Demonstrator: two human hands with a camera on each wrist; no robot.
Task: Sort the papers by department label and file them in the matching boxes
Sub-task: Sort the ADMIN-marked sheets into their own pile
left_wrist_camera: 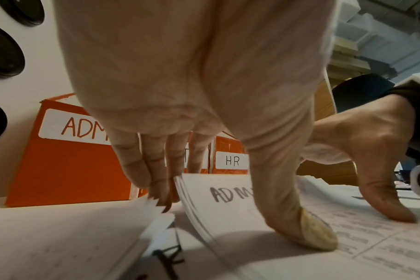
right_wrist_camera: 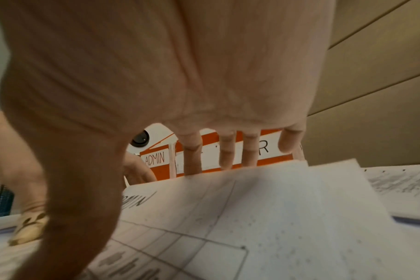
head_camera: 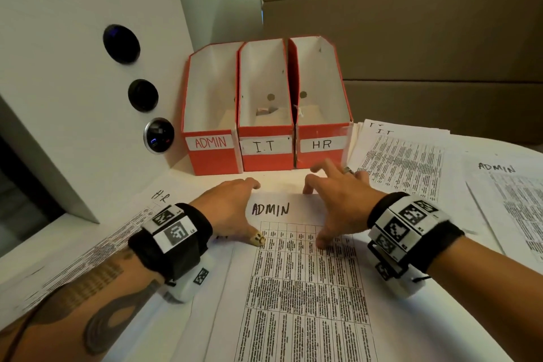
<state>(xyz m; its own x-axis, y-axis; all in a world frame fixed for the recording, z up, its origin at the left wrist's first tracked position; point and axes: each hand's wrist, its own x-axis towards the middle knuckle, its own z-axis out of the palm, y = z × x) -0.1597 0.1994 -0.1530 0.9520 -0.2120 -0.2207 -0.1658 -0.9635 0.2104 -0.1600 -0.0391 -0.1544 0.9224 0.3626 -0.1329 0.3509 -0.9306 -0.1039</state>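
Both hands are on the ADMIN stack [head_camera: 296,273] lying on the counter [head_camera: 279,182] in front of me: my left hand [head_camera: 232,209] pinches its top-left corner, thumb on the print and fingers curled under the lifted edge, while my right hand [head_camera: 335,200] takes the top-right corner the same way. These sheets look thin, light and floppy, so I judge they will sag and fan apart unless gripped firmly at both top corners. Straight ahead stands the ADMIN box [head_camera: 210,114], beside the IT box [head_camera: 266,109] and HR box [head_camera: 321,103]; other piles lie either side.
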